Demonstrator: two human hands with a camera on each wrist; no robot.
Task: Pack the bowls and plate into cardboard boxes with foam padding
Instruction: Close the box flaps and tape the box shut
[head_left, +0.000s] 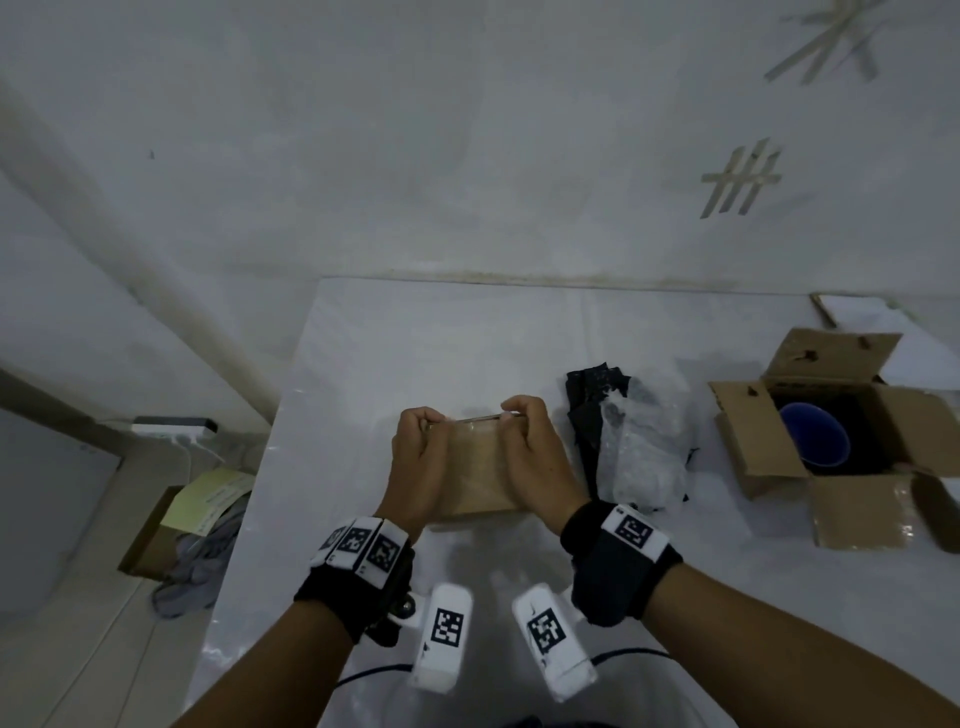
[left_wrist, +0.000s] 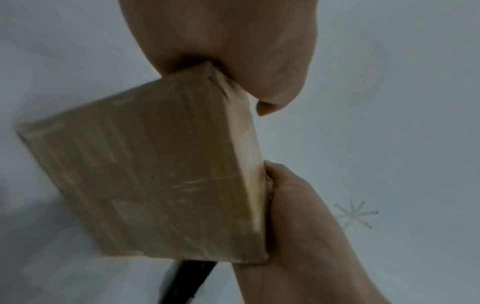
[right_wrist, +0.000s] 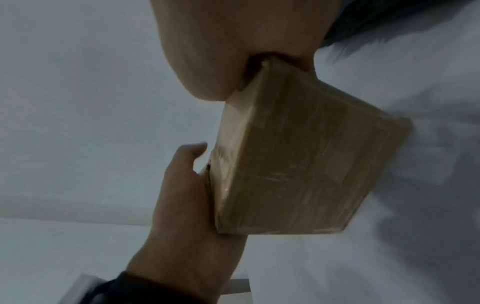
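Cardboard boxes: two in view on the white table (head_left: 415, 332). Open box (head_left: 831, 441) at far right, flaps spread, blue bowl (head_left: 813, 434) sitting inside on dark lining; not yet closed. Heap of dark and clear foam wrap (head_left: 631, 436) lies between it and the hands. Small taped box (head_left: 480, 467) at centre, held off the table, tilted. Left hand (head_left: 421, 462) grips its left side, fingers curled over the far edge; right hand (head_left: 530, 457) grips the right side likewise. Contents of the small box hidden. Judgement: one bowl partly packed; the small box's top edge seemingly being worked. Plate not seen.
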